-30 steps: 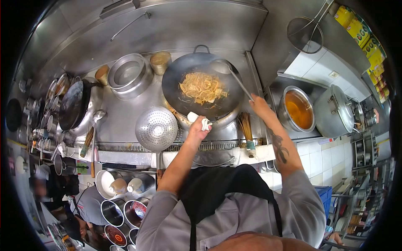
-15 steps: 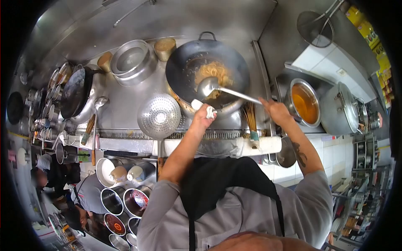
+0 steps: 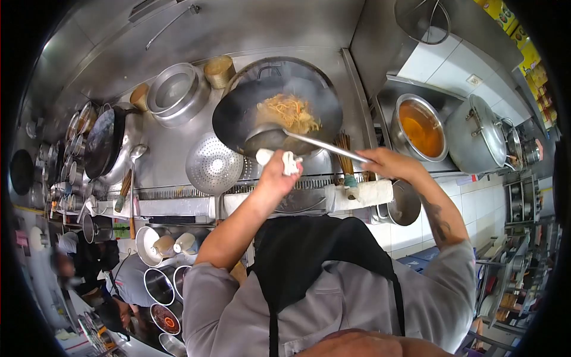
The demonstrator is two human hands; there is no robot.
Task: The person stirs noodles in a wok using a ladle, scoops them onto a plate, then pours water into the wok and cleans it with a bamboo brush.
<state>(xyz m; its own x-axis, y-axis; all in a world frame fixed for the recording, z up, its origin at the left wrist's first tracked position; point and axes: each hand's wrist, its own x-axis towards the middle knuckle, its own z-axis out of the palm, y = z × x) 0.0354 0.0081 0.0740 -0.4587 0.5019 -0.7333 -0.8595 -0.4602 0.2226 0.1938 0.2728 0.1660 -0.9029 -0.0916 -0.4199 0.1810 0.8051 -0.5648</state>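
Observation:
My left hand [image 3: 278, 173] is closed around a folded white cloth [image 3: 289, 163] at the near rim of a dark wok [image 3: 232, 113]; the wok's handle under the cloth is hidden. Noodles [image 3: 289, 112] with thin orange strips lie in the wok under light steam. My right hand [image 3: 386, 162] grips the handle end of a long metal ladle [image 3: 324, 144], whose bowl is in the near part of the wok, just below the noodles. The wok is tilted off its burner ring, which shows behind its far edge.
A perforated strainer [image 3: 215, 163] lies left of the wok, with stacked metal bowls [image 3: 173, 90] behind it. Bamboo brushes [image 3: 347, 163] stand near my right hand. A bowl of orange liquid [image 3: 422, 128] and a lidded pot [image 3: 477, 136] are at right. A co-worker [image 3: 132, 278] is at lower left.
The wok has shifted left and towards me off its ring, with my left hand on the cloth. The ladle went from the wok's far right side to its near part, and my right hand came nearer.

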